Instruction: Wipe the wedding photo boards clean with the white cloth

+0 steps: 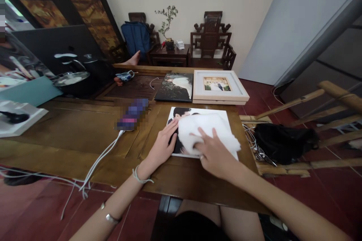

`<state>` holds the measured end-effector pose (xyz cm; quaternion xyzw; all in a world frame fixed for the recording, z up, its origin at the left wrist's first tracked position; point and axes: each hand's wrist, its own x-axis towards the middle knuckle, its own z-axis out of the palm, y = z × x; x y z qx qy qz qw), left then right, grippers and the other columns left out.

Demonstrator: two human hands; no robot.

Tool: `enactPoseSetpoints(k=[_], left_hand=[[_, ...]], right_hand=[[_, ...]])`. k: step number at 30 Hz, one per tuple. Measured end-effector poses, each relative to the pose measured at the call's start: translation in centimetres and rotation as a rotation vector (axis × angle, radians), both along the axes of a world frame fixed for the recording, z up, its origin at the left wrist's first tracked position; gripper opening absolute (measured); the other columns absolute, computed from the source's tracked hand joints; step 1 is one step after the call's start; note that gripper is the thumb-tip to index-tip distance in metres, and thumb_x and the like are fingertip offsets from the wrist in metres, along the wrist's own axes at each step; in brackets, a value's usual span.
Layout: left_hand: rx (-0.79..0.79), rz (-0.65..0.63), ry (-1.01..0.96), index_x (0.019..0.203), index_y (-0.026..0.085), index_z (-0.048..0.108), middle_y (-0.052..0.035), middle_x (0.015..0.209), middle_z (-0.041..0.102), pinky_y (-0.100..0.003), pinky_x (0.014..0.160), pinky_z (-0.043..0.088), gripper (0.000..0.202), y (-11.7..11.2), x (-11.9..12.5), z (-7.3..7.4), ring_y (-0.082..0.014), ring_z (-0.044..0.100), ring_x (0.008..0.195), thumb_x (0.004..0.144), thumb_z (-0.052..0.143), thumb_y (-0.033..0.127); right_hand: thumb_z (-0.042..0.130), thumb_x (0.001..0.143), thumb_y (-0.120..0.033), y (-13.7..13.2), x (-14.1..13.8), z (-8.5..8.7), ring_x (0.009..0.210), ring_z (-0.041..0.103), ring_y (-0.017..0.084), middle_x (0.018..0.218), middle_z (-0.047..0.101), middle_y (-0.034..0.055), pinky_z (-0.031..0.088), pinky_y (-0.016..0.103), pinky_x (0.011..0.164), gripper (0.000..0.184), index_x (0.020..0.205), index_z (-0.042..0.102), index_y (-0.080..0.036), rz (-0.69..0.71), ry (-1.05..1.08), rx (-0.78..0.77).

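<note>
A wedding photo panel (178, 143) with white borders lies flat on the wooden table in front of me. Across most of it is a folded white cloth (195, 128), which hides much of the printed couple. My left hand (163, 141) rests on the panel's left edge, fingers stretched out, with the fingertips close to the cloth. From the right, my right hand (213, 154) presses down on the cloth and grips it, some fingers spread on top and others tucked into a fold.
Behind the panel lie a dark photo panel (178, 86) and a pale framed picture (240, 92). A phone (132, 114) with a white cable (100, 160) is left of my hands. Further left stand a glass-lidded pot (73, 86) and a monitor (53, 45). A bamboo chair (283, 167) holds a black bag (283, 143).
</note>
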<state>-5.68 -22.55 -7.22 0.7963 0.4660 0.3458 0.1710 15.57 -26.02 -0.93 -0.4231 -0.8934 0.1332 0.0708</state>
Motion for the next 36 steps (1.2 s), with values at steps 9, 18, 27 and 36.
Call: enactPoseSetpoints(k=[9, 18, 27, 36], left_hand=[[0.011, 0.086, -0.25, 0.139, 0.02, 0.039, -0.0069, 0.145, 0.04, -0.041, 0.113, 0.027, 0.045, -0.9, -0.2, 1.2, -0.0203, 0.036, 0.134, 0.095, 0.035, 0.031], [0.044, 0.103, -0.207, 0.14, 0.019, 0.036, -0.0078, 0.148, 0.036, -0.042, 0.114, 0.023, 0.048, -0.9, -0.3, 0.7, -0.0212, 0.03, 0.137, 0.097, 0.026, 0.037], [0.053, 0.09, 0.018, 0.135, 0.014, 0.043, -0.0136, 0.143, 0.042, -0.048, 0.11, 0.031, 0.045, -0.4, 0.3, -0.4, -0.024, 0.031, 0.137, 0.091, 0.04, 0.024], [0.054, 0.059, 0.049, 0.122, 0.014, 0.058, -0.0125, 0.127, 0.059, -0.043, 0.105, 0.04, 0.036, -0.1, -0.1, 0.4, -0.0245, 0.05, 0.123, 0.09, 0.044, 0.024]], right_hand=[[0.044, 0.074, -0.008, 5.5, -4.2, -0.3, 0.136, 0.016, 0.041, 0.147, 0.035, 0.0127, 0.01, 0.072, 0.1, 0.049, 0.121, 0.056, -0.016, -0.081, -0.094, 0.065], [0.047, 0.067, -0.009, -4.1, -0.8, 0.5, 0.139, 0.015, 0.033, 0.144, 0.04, 0.0064, 0.006, 0.065, 0.108, 0.039, 0.1, 0.066, -0.019, 0.223, 0.018, -0.085], [0.041, 0.071, -0.006, 2.8, 3.3, -0.4, 0.136, 0.023, 0.033, 0.131, 0.052, 0.0191, 0.013, 0.064, 0.105, 0.04, 0.105, 0.061, -0.011, -0.143, -0.059, 0.098], [0.037, 0.073, -0.005, 8.9, -5.8, 0.7, 0.115, 0.05, 0.027, 0.112, 0.064, 0.0094, 0.02, 0.058, 0.103, 0.045, 0.11, 0.058, -0.018, 0.047, 0.157, 0.019]])
